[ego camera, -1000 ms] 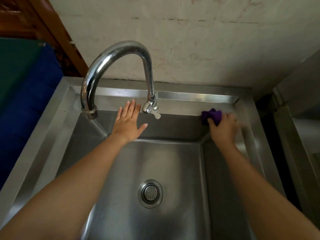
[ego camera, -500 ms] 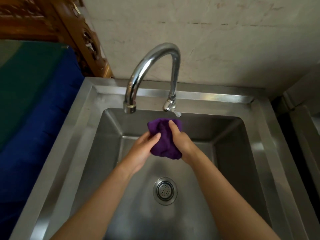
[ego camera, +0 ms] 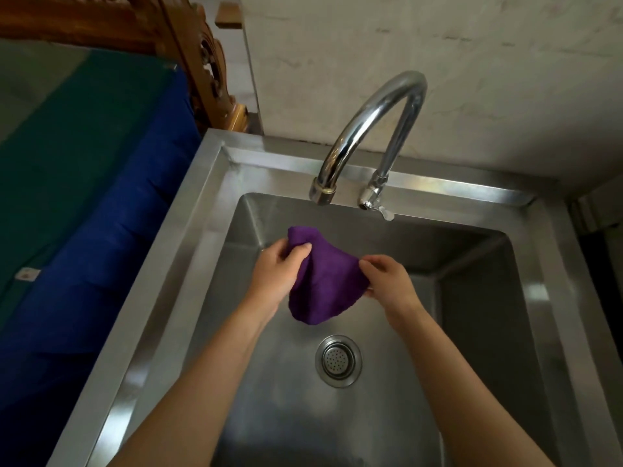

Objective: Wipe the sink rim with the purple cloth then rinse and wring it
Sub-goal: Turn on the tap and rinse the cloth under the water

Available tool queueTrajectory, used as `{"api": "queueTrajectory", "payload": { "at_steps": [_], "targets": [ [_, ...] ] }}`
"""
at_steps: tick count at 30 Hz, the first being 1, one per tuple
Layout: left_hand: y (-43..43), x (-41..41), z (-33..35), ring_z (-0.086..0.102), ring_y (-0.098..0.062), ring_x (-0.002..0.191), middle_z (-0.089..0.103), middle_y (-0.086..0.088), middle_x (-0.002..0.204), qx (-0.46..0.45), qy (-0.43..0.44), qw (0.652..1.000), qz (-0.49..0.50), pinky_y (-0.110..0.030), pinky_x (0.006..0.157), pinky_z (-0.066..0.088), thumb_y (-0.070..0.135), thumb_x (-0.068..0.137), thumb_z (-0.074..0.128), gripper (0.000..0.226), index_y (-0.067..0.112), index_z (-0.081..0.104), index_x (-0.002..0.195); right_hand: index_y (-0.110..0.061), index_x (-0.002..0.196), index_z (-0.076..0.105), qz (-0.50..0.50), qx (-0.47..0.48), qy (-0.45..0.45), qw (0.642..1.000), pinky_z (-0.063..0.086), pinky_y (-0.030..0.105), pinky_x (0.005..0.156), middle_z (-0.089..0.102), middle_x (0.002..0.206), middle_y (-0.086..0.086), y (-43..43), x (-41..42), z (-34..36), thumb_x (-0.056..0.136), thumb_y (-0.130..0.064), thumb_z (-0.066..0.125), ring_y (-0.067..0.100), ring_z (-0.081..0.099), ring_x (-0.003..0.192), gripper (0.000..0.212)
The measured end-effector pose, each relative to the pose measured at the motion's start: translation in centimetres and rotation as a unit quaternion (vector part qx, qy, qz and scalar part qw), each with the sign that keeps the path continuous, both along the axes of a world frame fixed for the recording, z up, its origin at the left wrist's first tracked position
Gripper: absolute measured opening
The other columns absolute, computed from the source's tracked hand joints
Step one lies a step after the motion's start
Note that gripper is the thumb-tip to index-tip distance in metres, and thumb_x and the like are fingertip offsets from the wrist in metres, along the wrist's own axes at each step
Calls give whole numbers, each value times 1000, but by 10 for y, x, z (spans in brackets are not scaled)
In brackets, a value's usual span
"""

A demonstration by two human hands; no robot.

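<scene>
The purple cloth [ego camera: 322, 281] hangs spread over the basin of the steel sink [ego camera: 188, 230], held between both hands. My left hand [ego camera: 278, 271] grips its upper left corner, fingers curled round the fabric. My right hand [ego camera: 387, 281] pinches the right edge. The cloth is below and left of the spout end [ego camera: 323, 192] of the curved chrome tap [ego camera: 377, 119]. No water runs from the tap. The drain strainer [ego camera: 338, 361] lies under the cloth, nearer to me.
A small tap lever [ego camera: 376, 200] sits at the back rim. A blue and green fabric surface [ego camera: 84, 197] lies left of the sink, with carved wood [ego camera: 202, 62] behind it. A pale wall [ego camera: 438, 62] backs the sink.
The cloth went from the right back rim in my right hand to over the basin, where my left hand joined. Both hands have now pulled it open, lower and leftwards.
</scene>
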State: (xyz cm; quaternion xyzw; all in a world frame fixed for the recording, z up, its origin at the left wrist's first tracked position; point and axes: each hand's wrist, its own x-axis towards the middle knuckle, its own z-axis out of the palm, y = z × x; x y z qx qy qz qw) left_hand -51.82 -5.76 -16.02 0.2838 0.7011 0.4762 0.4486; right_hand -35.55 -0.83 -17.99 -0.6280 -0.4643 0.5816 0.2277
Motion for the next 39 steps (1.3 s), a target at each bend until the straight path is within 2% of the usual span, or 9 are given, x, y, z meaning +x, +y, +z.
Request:
{"api": "queueTrajectory", "payload": {
  "at_steps": [3, 6, 8, 11, 13, 16, 23, 31, 39],
  "targets": [
    [-2, -1, -2, 64, -20, 91, 69, -7, 99, -7, 49, 999, -2, -32, 82, 49, 32, 91, 55, 13, 24, 65, 92, -10, 98, 56, 27, 12, -27, 999, 52, 43, 83, 63, 100, 15, 2, 2, 5, 94, -18, 51, 25, 61, 87, 11],
    [0, -7, -6, 62, -22, 91, 67, -9, 102, -56, 26, 996, 61, -31, 78, 48, 28, 94, 50, 20, 15, 61, 103, -5, 106, 56, 1, 50, -63, 997, 52, 45, 83, 64, 109, 23, 22, 5, 14, 97, -29, 42, 31, 64, 93, 29],
    [1, -10, -8, 62, -24, 93, 65, -11, 107, -96, -95, 985, 108, -34, 77, 50, 26, 96, 48, 22, 13, 58, 110, -2, 116, 52, -33, 43, -52, 997, 55, 42, 75, 61, 112, 20, 43, 6, 25, 98, -36, 39, 30, 64, 93, 41],
    [-4, -11, -7, 59, -25, 100, 63, -11, 106, -127, -309, 930, 153, -36, 67, 51, 18, 95, 50, 29, 7, 51, 122, -3, 116, 52, 16, 35, -106, 994, 51, 29, 62, 63, 106, 16, 73, 0, 39, 97, -44, 36, 24, 62, 82, 48],
    [-8, -12, -6, 59, -24, 99, 62, -11, 101, -120, -374, 906, 159, -38, 69, 50, 15, 93, 54, 34, 3, 50, 124, 0, 110, 56, 55, 35, -140, 988, 46, 27, 58, 64, 89, 12, 85, -7, 44, 96, -47, 37, 20, 55, 67, 52],
    [-12, -15, -8, 61, -23, 93, 62, -13, 103, -112, -418, 886, 169, -39, 70, 52, 14, 90, 58, 38, 3, 51, 125, 1, 101, 62, 80, 23, -159, 984, 39, 26, 54, 53, 68, 5, 94, -13, 45, 94, -50, 40, 15, 43, 56, 56],
    [-18, -22, -6, 63, -25, 101, 65, -13, 110, -76, -480, 863, 139, -39, 72, 53, 22, 92, 55, 37, 4, 53, 124, -13, 65, 57, 92, -14, -141, 986, 25, 20, 46, 36, 54, -1, 97, -14, 46, 89, -50, 50, 13, 28, 46, 45],
    [-6, -15, 2, 61, -24, 107, 65, -11, 112, -33, -491, 864, 107, -39, 85, 52, 28, 95, 50, 38, 6, 53, 125, -12, 65, 49, 83, 19, -192, 978, 30, 21, 46, 40, 56, 1, 99, -23, 49, 90, -41, 51, 13, 32, 47, 38],
    [11, -10, 10, 62, -22, 99, 65, -9, 105, -29, -481, 871, 100, -38, 82, 52, 27, 95, 50, 32, 6, 54, 119, -11, 67, 48, 77, 30, -223, 971, 30, 21, 44, 42, 59, 1, 103, -27, 50, 89, -34, 51, 14, 35, 48, 32]
  ]
}}
